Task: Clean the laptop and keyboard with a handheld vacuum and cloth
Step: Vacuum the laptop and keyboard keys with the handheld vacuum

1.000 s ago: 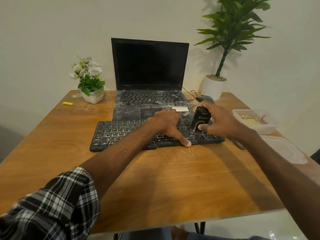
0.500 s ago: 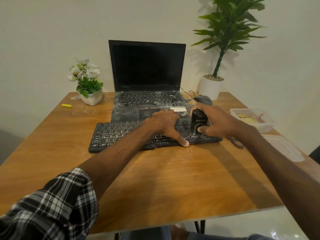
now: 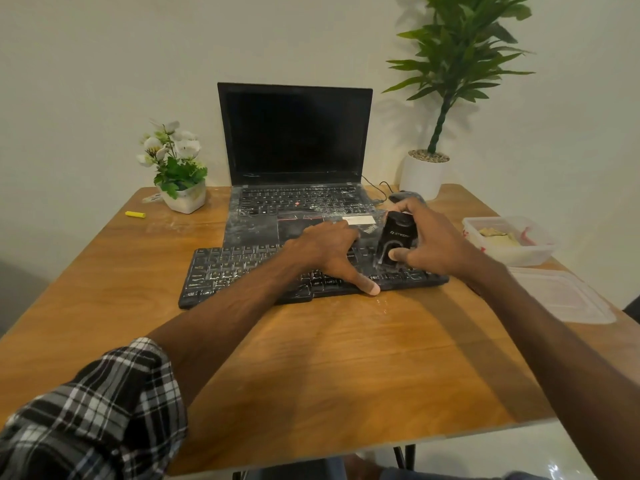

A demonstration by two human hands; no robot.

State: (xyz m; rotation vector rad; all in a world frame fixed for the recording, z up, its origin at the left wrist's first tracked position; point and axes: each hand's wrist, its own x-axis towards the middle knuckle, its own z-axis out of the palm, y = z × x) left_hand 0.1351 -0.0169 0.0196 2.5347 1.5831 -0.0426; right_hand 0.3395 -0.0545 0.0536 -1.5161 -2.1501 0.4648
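laptop (image 3: 294, 133): open, dusty, screen dark | keyboard (image 3: 235, 268): black, dusty, before laptop | vacuum (image 3: 398, 233): black, standing on keyboard's right end

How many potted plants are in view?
2: a small flowering plant left of the laptop, and a tall leafy plant right of it. No other seems hidden.

The left arm (image 3: 225, 323) wears a checked sleeve (image 3: 93, 410) of black, white and grey, its bunched cuff ending near the elbow, over the near left corner of the table (image 3: 346, 375). The right arm (image 3: 554, 341) shows bare. Below the table's near edge lies blue-grey clothing (image 3: 450, 477).
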